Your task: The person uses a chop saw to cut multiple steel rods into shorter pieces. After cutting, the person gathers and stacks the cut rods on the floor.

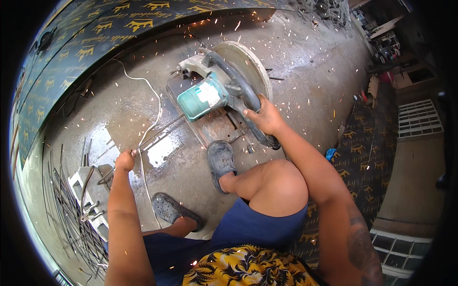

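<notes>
While sparks scatter over the concrete floor, I see one person in blue shorts and dark clogs bent over a low cutting saw. At far left lies a loose pile of thin metal rods, with a grey block beside it. Next comes the left hand, its grip closed tight on the near end of a thin rod; whether it holds more than one, I cannot tell. A white cable winds past close to that hand. In the middle, on the floor, sits the saw, with a teal motor and a big round guard; the rod's far end is lost from view at its base. Further right, the right hand has its grip wrapped around the saw's dark handle.

To my eye, a loosened left grip could let the rod twist or kick. Sparks could burn the bare legs, since nothing covers them, or scorch the cable, which lies among them.

The rod's long axis slants from the left hand up and rightward, away from the person, pointing at the saw's base. The handle slopes down rightward, back toward the knee.
</notes>
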`<act>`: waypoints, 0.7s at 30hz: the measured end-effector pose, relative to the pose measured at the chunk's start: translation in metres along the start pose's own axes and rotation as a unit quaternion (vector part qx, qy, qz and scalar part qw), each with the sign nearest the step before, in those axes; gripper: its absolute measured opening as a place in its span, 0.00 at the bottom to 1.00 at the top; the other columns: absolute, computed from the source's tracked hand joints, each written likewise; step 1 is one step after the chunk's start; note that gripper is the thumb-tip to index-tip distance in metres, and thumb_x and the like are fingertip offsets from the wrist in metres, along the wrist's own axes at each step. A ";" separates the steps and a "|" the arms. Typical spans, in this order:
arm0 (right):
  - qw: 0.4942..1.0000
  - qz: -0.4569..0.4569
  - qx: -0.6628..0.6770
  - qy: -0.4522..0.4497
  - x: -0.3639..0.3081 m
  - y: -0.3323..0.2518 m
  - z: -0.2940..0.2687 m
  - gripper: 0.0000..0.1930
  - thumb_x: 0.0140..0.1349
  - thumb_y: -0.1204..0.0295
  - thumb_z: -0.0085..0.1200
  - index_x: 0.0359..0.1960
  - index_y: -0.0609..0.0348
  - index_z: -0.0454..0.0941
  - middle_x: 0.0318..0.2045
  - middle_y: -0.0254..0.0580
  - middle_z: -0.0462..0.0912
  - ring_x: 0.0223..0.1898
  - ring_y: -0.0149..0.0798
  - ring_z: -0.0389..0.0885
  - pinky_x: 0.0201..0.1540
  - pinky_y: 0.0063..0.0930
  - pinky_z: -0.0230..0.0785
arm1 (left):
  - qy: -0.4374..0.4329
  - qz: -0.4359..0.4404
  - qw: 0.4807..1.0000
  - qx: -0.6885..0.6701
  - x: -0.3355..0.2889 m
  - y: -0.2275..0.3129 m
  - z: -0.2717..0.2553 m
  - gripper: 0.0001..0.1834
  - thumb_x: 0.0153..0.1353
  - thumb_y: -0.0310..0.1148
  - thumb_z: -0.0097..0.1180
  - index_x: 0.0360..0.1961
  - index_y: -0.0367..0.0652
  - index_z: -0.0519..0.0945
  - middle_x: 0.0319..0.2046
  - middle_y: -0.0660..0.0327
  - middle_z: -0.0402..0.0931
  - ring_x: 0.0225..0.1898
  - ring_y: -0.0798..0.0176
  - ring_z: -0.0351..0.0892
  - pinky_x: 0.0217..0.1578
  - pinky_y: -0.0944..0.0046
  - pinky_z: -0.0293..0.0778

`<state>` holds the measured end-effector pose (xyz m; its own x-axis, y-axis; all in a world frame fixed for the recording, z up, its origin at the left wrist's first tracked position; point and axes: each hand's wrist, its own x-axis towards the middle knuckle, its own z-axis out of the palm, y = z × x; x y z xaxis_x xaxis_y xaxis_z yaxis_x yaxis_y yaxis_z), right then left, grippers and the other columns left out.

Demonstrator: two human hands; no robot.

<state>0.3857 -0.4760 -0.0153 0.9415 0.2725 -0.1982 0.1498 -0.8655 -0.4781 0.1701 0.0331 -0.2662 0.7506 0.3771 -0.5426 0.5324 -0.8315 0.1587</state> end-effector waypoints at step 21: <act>0.976 -0.051 -0.146 -0.154 0.137 -0.197 -0.141 0.40 0.63 0.33 0.61 0.51 0.64 0.87 0.44 0.51 0.89 0.32 0.45 0.88 0.46 0.45 0.80 | 0.059 0.021 0.998 0.030 -0.206 -0.007 -0.170 0.30 0.73 0.57 0.51 0.35 0.38 0.87 0.34 0.39 0.84 0.41 0.33 0.84 0.45 0.41 0.77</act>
<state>0.5278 -0.3274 0.1726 0.7887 0.4373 -0.4321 0.3595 -0.8983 -0.2527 0.0786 0.0306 -0.0151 0.8140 0.3840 -0.4358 0.4780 -0.8691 0.1270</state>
